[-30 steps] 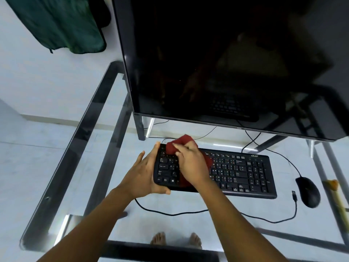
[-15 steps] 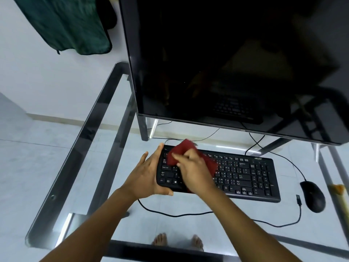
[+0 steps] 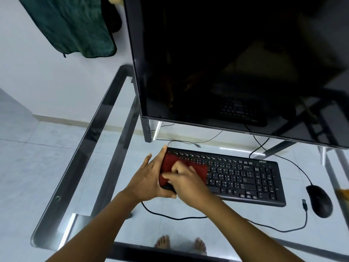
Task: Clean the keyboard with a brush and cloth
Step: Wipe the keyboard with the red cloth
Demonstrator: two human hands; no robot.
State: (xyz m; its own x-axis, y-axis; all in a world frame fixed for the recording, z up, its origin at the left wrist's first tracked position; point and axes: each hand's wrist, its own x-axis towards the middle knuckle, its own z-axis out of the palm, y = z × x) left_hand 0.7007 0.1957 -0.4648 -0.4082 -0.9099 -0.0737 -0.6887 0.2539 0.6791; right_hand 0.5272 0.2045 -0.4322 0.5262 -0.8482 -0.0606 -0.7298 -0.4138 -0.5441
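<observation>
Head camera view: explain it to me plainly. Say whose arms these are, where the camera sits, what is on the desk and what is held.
There is no machine here. A person wears one camera on the head, looking down at their own two bare arms. They stand at a glass desk; their feet show through it. On it stand a dark monitor, a black keyboard and a mouse. The left hand steadies the keyboard's left end. The right hand presses a red cloth onto the keys there. No brush can be seen. A green cloth hangs by the wall.
</observation>
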